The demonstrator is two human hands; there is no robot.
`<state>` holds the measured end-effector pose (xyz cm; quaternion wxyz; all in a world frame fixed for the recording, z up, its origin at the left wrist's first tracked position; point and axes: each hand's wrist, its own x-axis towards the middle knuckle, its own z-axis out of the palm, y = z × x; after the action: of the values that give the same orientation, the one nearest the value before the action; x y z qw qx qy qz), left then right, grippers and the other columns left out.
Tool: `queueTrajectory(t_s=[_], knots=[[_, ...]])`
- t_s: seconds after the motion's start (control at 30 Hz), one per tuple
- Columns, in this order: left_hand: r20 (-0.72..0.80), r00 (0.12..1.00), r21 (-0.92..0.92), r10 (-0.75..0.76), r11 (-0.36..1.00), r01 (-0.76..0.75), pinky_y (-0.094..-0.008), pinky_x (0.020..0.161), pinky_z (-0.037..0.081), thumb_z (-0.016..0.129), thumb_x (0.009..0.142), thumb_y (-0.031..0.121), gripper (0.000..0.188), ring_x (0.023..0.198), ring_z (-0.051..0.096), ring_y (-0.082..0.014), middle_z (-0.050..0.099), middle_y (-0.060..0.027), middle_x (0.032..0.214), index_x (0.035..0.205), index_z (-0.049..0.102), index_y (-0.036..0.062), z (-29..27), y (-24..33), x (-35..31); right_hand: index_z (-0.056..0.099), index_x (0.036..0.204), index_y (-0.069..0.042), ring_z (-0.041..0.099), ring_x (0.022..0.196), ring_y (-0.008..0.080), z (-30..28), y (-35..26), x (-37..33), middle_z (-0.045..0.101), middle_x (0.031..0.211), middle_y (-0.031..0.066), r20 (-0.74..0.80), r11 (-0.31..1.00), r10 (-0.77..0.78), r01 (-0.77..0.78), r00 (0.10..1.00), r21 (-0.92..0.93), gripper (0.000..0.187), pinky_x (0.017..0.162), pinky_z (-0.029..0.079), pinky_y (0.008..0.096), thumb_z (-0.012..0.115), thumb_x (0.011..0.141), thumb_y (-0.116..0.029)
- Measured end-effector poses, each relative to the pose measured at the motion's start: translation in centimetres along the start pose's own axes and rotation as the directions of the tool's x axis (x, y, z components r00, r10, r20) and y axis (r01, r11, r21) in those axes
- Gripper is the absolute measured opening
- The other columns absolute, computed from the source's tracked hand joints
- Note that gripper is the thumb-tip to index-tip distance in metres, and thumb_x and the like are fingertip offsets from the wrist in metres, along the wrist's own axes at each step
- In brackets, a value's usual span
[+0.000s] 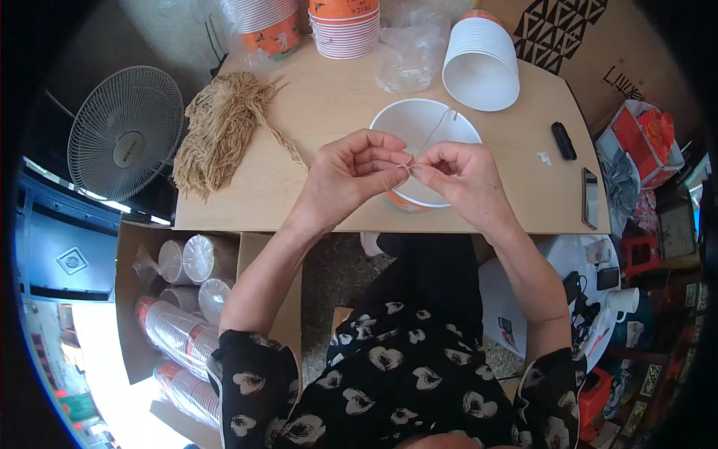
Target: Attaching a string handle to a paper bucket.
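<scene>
Over a white paper bucket [449, 120] with an orange outside, my left hand [348, 176] and my right hand [471, 179] meet at the fingertips. Both are closed in a pinch on a thin beige string [428, 140]. One length of it runs up from my fingers to the far inner wall of the bucket, near the rim. The exact spot between my fingertips is partly hidden. Left of my left hand lies a bundle of beige strings [224, 127], with a twisted strand trailing toward my wrist.
Stacked paper buckets [482, 71] lie tilted at the back right, beside a clear plastic bag [411, 56]. More orange stacks [344, 34] stand behind. A black object [563, 141] and a phone [590, 197] sit at right. A fan [127, 135] and a carton of wrapped buckets [179, 329] are left.
</scene>
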<state>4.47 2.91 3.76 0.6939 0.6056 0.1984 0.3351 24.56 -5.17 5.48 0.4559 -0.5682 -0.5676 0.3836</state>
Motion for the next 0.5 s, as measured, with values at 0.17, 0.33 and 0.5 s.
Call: queueTrajectory(t_s=[0.17,0.33,0.5], knots=[[-0.01,1.0,0.065,-0.029,0.997,0.029,-0.026,0.094,0.056,0.072,0.092,-0.003,0.035,0.104,0.069,-0.0128,0.07,-0.0092,0.115,0.125,0.062,-0.0016,0.3,0.7,-0.3,0.071,0.093,0.002,0.062,0.078,0.0045,-0.1,0.1,-0.1,0.071,0.086,0.0008,0.009,0.999,-0.019,0.019,1.0,-0.035,0.004,0.071,0.05,0.0216,0.071,0.092,-0.002],[0.001,0.999,0.097,-0.035,0.995,0.035,-0.0261,0.087,0.059,0.073,0.092,0.0,0.026,0.097,0.069,-0.0119,0.068,-0.0093,0.112,0.117,0.066,-0.0053,0.2,0.5,-0.3,0.072,0.093,0.003,0.061,0.075,0.0048,-0.1,0.0,0.0,0.07,0.083,0.0008,0.022,0.997,-0.032,0.033,0.999,-0.07,0.006,0.068,0.051,0.023,0.071,0.091,-0.003],[0.0,0.993,0.121,0.116,0.986,-0.115,-0.0252,0.084,0.058,0.075,0.092,0.004,0.016,0.093,0.069,-0.0103,0.071,-0.0072,0.104,0.106,0.071,-0.0044,0.1,-0.3,0.0,0.073,0.094,0.002,0.061,0.073,0.0053,-0.1,0.0,-0.2,0.071,0.081,0.0017,0.032,0.995,-0.073,0.075,0.997,-0.071,0.008,0.067,0.051,0.0239,0.071,0.092,-0.005]])
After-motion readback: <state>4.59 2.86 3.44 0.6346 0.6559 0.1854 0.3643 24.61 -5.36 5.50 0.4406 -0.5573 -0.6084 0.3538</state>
